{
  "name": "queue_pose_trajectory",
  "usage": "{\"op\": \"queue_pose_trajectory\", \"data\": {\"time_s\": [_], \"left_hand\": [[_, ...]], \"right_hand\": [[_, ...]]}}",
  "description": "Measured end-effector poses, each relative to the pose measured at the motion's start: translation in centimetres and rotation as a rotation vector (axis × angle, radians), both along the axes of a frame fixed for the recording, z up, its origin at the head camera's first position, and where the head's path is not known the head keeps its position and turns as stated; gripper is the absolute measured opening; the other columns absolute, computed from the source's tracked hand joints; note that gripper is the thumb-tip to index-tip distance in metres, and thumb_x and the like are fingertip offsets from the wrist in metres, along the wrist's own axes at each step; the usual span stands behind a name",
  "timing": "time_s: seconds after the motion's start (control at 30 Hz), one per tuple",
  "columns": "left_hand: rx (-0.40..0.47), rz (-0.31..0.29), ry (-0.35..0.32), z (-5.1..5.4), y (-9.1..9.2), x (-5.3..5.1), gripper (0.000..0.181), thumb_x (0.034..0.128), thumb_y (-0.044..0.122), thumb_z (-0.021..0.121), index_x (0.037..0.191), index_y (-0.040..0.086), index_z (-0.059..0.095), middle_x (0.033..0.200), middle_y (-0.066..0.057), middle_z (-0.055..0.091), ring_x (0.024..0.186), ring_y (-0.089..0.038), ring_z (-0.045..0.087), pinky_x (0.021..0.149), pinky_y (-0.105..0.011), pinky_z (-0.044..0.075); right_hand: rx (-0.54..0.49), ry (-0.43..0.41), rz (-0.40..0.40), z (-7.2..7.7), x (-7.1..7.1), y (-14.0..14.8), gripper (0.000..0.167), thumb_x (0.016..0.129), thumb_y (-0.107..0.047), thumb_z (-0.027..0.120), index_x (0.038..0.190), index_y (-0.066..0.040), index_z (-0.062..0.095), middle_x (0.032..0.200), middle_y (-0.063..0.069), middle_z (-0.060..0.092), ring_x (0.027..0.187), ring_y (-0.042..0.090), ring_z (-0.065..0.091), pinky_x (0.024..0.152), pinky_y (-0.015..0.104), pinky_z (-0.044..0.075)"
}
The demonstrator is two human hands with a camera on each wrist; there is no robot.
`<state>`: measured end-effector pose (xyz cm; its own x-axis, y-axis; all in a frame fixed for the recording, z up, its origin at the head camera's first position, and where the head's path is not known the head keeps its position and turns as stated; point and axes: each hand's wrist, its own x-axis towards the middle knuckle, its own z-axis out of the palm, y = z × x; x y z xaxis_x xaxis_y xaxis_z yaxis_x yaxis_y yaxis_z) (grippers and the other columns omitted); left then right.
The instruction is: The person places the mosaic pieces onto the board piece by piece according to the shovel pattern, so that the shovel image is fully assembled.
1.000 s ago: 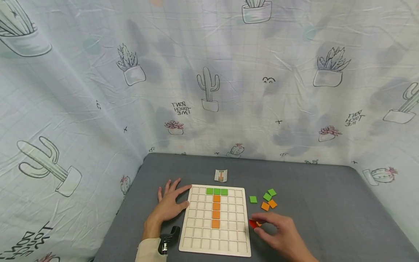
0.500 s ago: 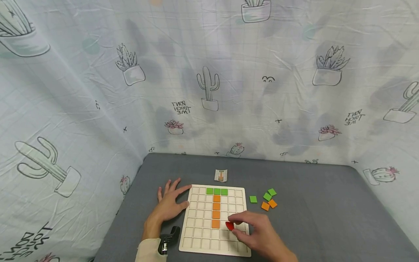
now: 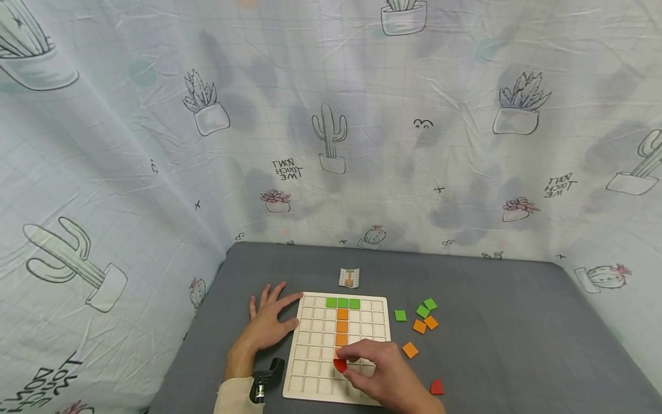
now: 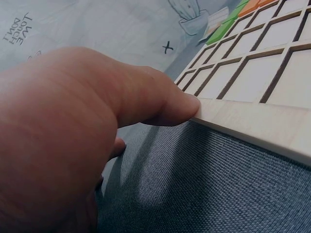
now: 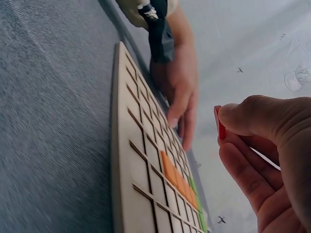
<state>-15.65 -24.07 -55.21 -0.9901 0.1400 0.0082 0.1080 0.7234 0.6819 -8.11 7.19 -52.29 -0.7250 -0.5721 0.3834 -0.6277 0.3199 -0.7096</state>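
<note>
Over the board [image 3: 312, 368] on the desk [image 3: 517, 333], the right hand [image 3: 381, 371] pinches a red tile [image 3: 339, 365], three green tiles [image 3: 343, 302] and four orange tiles [image 3: 342, 326] already set, loose tiles [image 3: 400, 315] unplaced off the board's right edge, the left hand [image 3: 266, 326] touching its left, fingers [image 3: 288, 299] spread

Left sleeve [image 3: 238, 397]: cream-beige, plain, ends short of the left wrist [image 3: 240, 359]. Beside its cuff, a black mount [image 3: 267, 376], dull finish, rounded at the free end; short silvery fitting [image 3: 260, 392], roughly cylindrical, adjoining. Left grip [image 3: 268, 326]: bare fingers. Right grip [image 3: 381, 368]: likewise bare, through to the right wrist [image 3: 420, 397].
</note>
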Motion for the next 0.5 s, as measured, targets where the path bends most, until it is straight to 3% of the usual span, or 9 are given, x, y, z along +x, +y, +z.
{"op": "queue_pose_trajectory", "data": {"time_s": [0.1,0.37,0.5], "left_hand": [[-0.002,0.000,0.002,0.0,0.0,0.0,0.060,0.0952,0.017,0.078,0.153,0.025,0.066,0.178,-0.021,0.031,0.168,-0.054,0.006,0.126,-0.078,-0.010],[0.024,-0.012,0.043,0.2,0.0,0.1,0.059,0.0933,0.017,0.079,0.151,0.022,0.068,0.176,-0.025,0.033,0.166,-0.058,0.007,0.124,-0.080,-0.010],[0.023,-0.006,0.031,0.4,0.0,0.1,0.059,0.0935,0.017,0.080,0.151,0.023,0.068,0.176,-0.024,0.033,0.166,-0.058,0.007,0.125,-0.080,-0.010]], "right_hand": [[-0.012,0.003,0.043,-0.4,0.0,-0.5,0.031,0.097,-0.009,0.084,0.126,-0.020,0.079,0.113,-0.008,0.082,0.096,0.007,0.078,0.084,0.034,0.068],[-0.015,-0.062,0.112,-1.0,0.2,-1.4,0.029,0.097,-0.002,0.080,0.124,-0.012,0.080,0.114,-0.004,0.082,0.096,0.012,0.076,0.087,0.030,0.066],[-0.027,-0.114,0.143,-1.8,0.4,-1.8,0.027,0.098,-0.002,0.080,0.124,-0.010,0.080,0.114,-0.002,0.082,0.096,0.010,0.076,0.086,0.027,0.066]]}}
